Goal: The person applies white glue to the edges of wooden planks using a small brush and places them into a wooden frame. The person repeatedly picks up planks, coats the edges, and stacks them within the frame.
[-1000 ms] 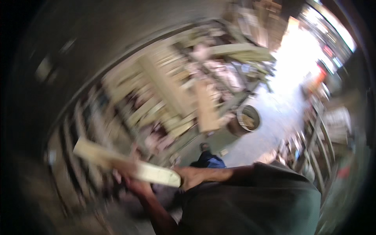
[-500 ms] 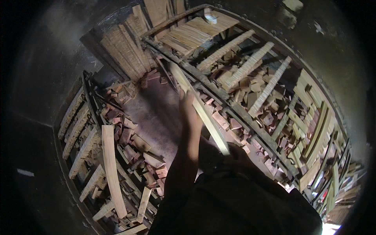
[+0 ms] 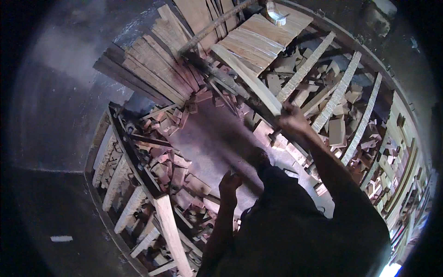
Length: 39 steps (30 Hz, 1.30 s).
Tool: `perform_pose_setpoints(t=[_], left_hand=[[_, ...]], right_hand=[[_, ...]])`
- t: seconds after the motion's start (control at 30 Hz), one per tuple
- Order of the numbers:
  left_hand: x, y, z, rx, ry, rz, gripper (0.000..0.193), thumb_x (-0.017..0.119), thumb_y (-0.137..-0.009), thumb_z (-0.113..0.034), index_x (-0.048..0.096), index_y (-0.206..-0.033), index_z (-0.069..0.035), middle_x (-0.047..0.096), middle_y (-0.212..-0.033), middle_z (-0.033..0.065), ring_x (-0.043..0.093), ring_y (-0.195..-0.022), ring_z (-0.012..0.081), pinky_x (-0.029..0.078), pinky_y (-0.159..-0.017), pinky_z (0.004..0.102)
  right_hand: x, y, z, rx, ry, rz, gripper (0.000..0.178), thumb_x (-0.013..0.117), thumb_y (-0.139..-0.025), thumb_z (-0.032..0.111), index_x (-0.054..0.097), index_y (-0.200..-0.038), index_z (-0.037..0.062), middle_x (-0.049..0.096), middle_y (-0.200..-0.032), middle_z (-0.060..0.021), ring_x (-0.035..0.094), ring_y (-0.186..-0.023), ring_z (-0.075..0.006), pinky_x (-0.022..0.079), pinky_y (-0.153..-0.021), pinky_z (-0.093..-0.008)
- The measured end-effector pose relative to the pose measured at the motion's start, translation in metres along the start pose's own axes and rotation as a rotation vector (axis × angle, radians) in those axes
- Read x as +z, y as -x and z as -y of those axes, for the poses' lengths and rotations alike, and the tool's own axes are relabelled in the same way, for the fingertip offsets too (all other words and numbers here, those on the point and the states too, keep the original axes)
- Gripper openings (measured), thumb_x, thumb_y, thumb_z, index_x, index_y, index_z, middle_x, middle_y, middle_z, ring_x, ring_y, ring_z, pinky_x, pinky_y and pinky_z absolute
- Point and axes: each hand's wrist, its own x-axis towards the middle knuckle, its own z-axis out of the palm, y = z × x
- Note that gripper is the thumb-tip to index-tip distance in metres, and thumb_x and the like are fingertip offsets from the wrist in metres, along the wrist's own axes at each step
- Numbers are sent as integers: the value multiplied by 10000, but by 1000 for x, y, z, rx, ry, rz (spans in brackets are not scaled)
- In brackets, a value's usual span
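Observation:
A pale wooden strip (image 3: 251,83) slants across the near edge of the right-hand rack. My right hand (image 3: 294,121) is closed around its near end. The strip's far end lies over or against the flat boards on the rack; whether it rests on them I cannot tell. Lower down, over the floor between the racks, my left hand (image 3: 230,183) is curled like a loose fist, apart from the strip, with nothing visible in it.
The right rack has rough crossbars (image 3: 339,104) over heaped wood offcuts. Boards (image 3: 254,37) lie at its far end with a tape roll (image 3: 276,17) on top. A second rack (image 3: 134,210) stands left, a long plank (image 3: 173,235) leaning there. Planks (image 3: 154,64) lean at the back.
My left hand has let go of the strip and dropped back. My right hand has moved forward and right with the strip, which now lies over the rack edge. The view has shifted.

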Motion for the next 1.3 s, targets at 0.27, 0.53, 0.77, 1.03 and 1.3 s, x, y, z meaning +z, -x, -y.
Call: perform_pose_setpoints(t=[0.27,0.53,0.77,1.03,1.3], left_hand=[[-67,-89,-79,17,49,-168,626,646,-869,-72,344,-1391,98,654,-1118,200,670,-891,245,544,-763,324],[-155,-251,-108,-112,-185,-90,518,635,-898,-160,464,-1300,119,685,-1033,168,665,-812,190,533,-735,302],[-175,-469,-243,299,-789,127,326,567,-927,-194,596,-1132,58,679,-940,178,651,-844,267,496,-776,354],[-36,-659,-391,780,-898,283,344,533,-938,-157,581,-1218,37,668,-1024,190,639,-938,295,494,-870,351],[55,-741,-346,632,-1172,452,433,642,-842,-152,577,-1218,54,666,-1065,199,648,-958,274,495,-852,360]], right_hand=[[3,-221,10,-96,245,29,540,734,-733,180,592,-1219,-7,687,-1009,-116,660,-876,-187,530,-778,-321],[36,-298,8,-151,293,180,485,661,-892,249,526,-1299,21,610,-1199,-116,622,-1015,-214,514,-863,-342],[70,-293,-13,-97,-105,16,553,665,-865,238,481,-1348,40,561,-1308,-99,563,-1148,-220,454,-992,-356],[72,-309,-28,-103,983,-155,762,810,-687,252,486,-1351,65,574,-1292,-143,550,-1186,-279,430,-1032,-364],[59,-285,-62,139,-236,-301,655,764,-784,272,503,-1288,-55,581,-1249,-156,572,-1122,-201,482,-917,-304]])
